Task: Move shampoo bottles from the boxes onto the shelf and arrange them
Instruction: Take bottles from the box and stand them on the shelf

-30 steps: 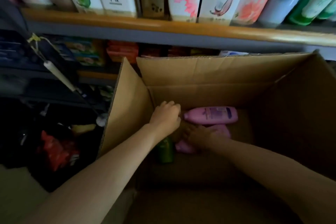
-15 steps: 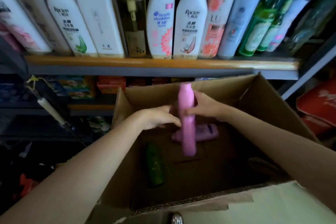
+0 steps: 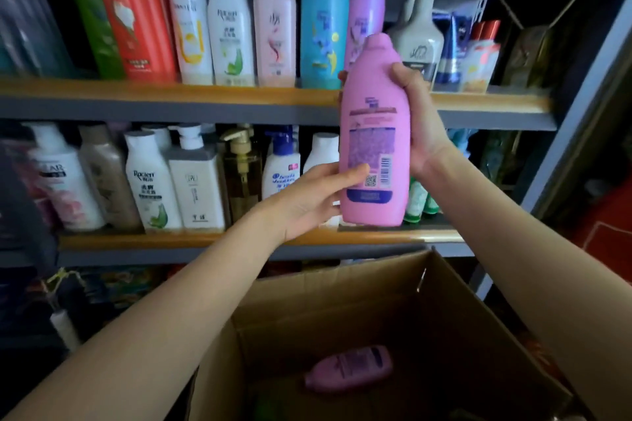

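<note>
A pink shampoo bottle [image 3: 374, 106] stands upright in the air in front of the shelves, its back label and barcode facing me. My right hand [image 3: 419, 126] grips its right side. My left hand [image 3: 314, 196] holds its lower left edge, thumb across the label. The bottle's base hangs just above the middle shelf [image 3: 205, 237]; its cap reaches the upper shelf [image 3: 171, 92]. Below, an open cardboard box [image 3: 342, 287] holds another pink bottle [image 3: 349, 367] lying on its side.
Both shelves are packed with upright bottles: white, red, green, blue [image 3: 323, 17] and lilac [image 3: 366, 0] above, white pump bottles [image 3: 193, 178] below. A grey shelf upright [image 3: 581, 133] runs at the right. Dark clutter fills the lower left.
Both hands lifted the pink bottle out of the box and up to the shelves, turning it upright. My view rose from the box to the shelves.
</note>
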